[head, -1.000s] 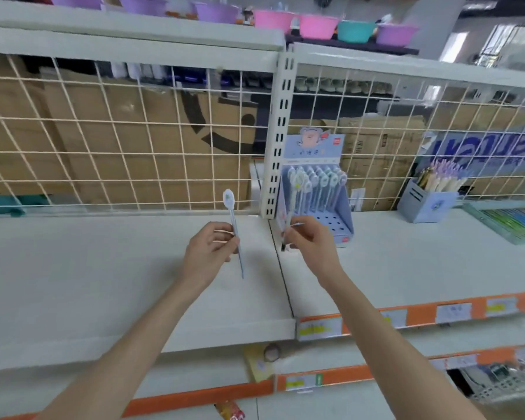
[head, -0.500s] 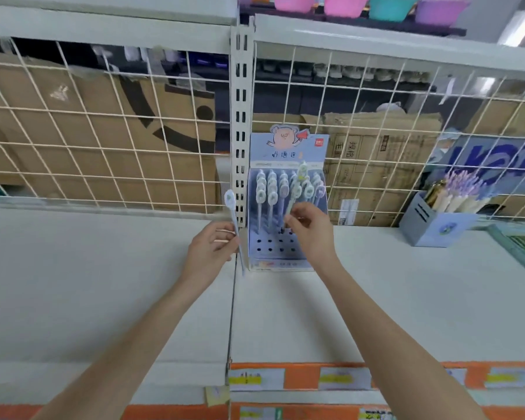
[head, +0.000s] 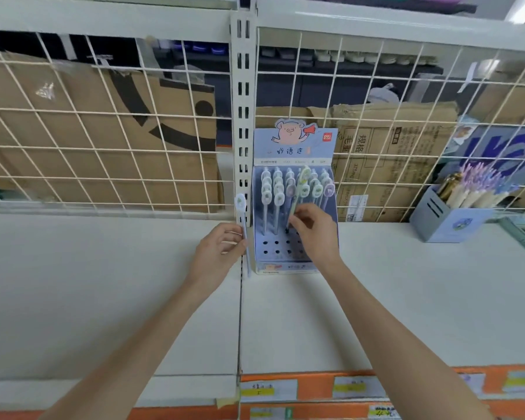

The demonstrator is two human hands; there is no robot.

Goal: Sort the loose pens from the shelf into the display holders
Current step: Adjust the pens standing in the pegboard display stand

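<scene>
- Fingers (head: 297, 221) of my right hand (head: 314, 234) pinch a pale green pen (head: 299, 192) low on its barrel, tip aimed down at the holes of the pig display holder (head: 294, 207); gripping that low should, I judge, give better aim at a free hole.
- Fingers (head: 238, 237) of my left hand (head: 217, 253) are curled round a second pen (head: 243, 231), held upright just left of the holder, charm end up; I take it to be waiting its turn.
- Inside the holder, pens fill the back rows, charms upward, while the front rows of holes stand open.
- Shelf (head: 406, 298) carries the holder against the wire grid (head: 103, 131), beside the white upright post (head: 243, 116).
- Well right of the holder stands a grey-blue pen box (head: 443, 222) full of pens.
- Cardboard boxes (head: 88, 140) sit behind the grid, beyond the holder.
</scene>
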